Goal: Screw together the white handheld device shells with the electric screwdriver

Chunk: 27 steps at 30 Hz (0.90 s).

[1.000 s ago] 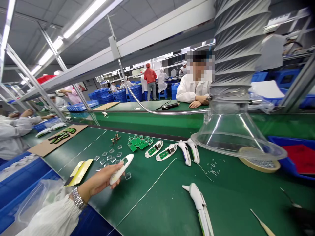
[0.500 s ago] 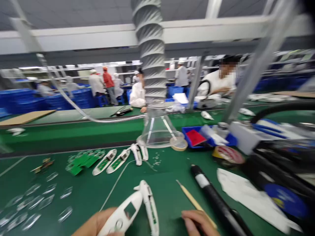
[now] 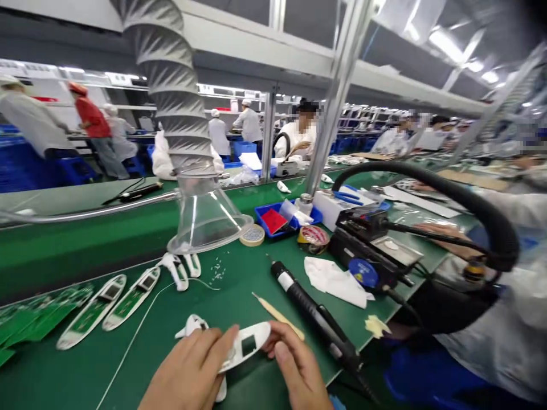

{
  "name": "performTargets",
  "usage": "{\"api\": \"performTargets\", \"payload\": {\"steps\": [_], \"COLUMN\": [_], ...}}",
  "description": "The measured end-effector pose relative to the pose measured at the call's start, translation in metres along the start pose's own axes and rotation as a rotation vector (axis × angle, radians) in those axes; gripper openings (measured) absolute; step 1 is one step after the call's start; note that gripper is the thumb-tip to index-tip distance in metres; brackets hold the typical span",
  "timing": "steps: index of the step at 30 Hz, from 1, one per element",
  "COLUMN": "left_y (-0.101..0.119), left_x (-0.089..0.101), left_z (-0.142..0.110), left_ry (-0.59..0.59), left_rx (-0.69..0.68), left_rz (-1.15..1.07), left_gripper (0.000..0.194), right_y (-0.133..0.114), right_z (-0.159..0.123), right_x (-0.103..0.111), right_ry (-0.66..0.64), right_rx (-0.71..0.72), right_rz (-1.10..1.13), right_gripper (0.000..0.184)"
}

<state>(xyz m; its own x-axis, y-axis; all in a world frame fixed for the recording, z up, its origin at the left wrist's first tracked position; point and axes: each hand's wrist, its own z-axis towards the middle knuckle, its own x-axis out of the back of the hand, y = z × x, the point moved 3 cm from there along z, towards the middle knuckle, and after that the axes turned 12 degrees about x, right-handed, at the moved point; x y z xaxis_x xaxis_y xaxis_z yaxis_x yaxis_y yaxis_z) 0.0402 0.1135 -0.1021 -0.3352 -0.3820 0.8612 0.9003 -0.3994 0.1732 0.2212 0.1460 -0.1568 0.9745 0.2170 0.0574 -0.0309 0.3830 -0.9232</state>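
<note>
My left hand (image 3: 188,370) is closed on a white plastic housing (image 3: 258,335), a slim pointed shell with a rectangular window. My right hand (image 3: 299,370) has its fingers curled at the shell's right tip, the thumb in front. Partly hidden behind my left hand, another white plastic part (image 3: 194,323) lies on the green bench. Beyond my hands lie a thin wooden-handled pick (image 3: 277,316) and a black electric screwdriver (image 3: 316,319). To the left are two open housings with green circuit boards (image 3: 132,299) and a pile of green boards (image 3: 38,319).
A clear extraction hood (image 3: 205,216) hangs low over the bench's back. Behind the screwdriver are a white cloth (image 3: 335,279), a tape roll (image 3: 313,239), a blue tray (image 3: 260,213) and a black soldering station (image 3: 354,256). A co-worker's white sleeve (image 3: 504,210) shows at the right.
The view has swung to the right. My right hand has come from beside the wooden-handled pick to the tip of the white housing, which my left hand still holds and has turned.
</note>
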Motion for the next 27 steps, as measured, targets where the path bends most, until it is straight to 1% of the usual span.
{"api": "performTargets", "payload": {"steps": [2, 5, 7, 9, 10, 12, 13, 16, 18, 19, 21, 24, 27], "left_y": [0.004, 0.007, 0.007, 0.007, 0.006, 0.006, 0.006, 0.008, 0.008, 0.008, 0.008, 0.008, 0.009], "left_x": [0.006, 0.005, 0.003, 0.001, 0.0, -0.001, -0.001, 0.0, 0.001, 0.001, 0.001, 0.002, 0.002], "left_z": [0.006, 0.011, 0.011, 0.009, 0.008, 0.007, 0.007, 0.007, 0.007, 0.007, 0.006, 0.006, 0.005], "left_ry": [0.01, 0.008, 0.026, 0.029, 0.031, 0.04, 0.045, 0.056, 0.058, 0.053, 0.045, 0.049, 0.057], "left_rx": [-0.044, -0.06, -0.057, -0.051, -0.05, -0.06, -0.072, -0.104, -0.11, -0.107, -0.098, -0.1, -0.115], "left_rz": [0.116, 0.206, 0.221, 0.22, 0.22, 0.232, 0.239, 0.258, 0.261, 0.262, 0.266, 0.278, 0.283], "left_gripper": [0.041, 0.042, 0.041, 0.042, 0.041, 0.041, 0.04, 0.038, 0.038, 0.038, 0.039, 0.039, 0.039], "right_y": [0.003, 0.007, 0.005, -0.004, -0.01, -0.024, -0.031, -0.047, -0.055, -0.057, -0.062, -0.067, -0.066], "right_z": [0.0, -0.001, 0.0, 0.006, 0.01, 0.019, 0.025, 0.038, 0.042, 0.043, 0.043, 0.039, 0.037], "right_x": [0.002, 0.002, 0.003, 0.005, 0.005, 0.004, 0.003, -0.001, -0.004, -0.006, -0.009, -0.015, -0.021], "right_ry": [-0.014, -0.053, -0.037, -0.022, -0.037, -0.116, -0.167, -0.323, -0.386, -0.396, -0.369, -0.281, -0.234], "right_rx": [-0.033, -0.028, 0.02, 0.113, 0.172, 0.269, 0.295, 0.302, 0.311, 0.335, 0.428, 0.58, 0.613], "right_rz": [0.012, -0.035, -0.118, -0.249, -0.324, -0.452, -0.499, -0.592, -0.657, -0.696, -0.774, -0.858, -0.888], "right_gripper": [0.031, 0.03, 0.03, 0.029, 0.027, 0.023, 0.022, 0.017, 0.012, 0.01, 0.009, 0.012, 0.008]}}
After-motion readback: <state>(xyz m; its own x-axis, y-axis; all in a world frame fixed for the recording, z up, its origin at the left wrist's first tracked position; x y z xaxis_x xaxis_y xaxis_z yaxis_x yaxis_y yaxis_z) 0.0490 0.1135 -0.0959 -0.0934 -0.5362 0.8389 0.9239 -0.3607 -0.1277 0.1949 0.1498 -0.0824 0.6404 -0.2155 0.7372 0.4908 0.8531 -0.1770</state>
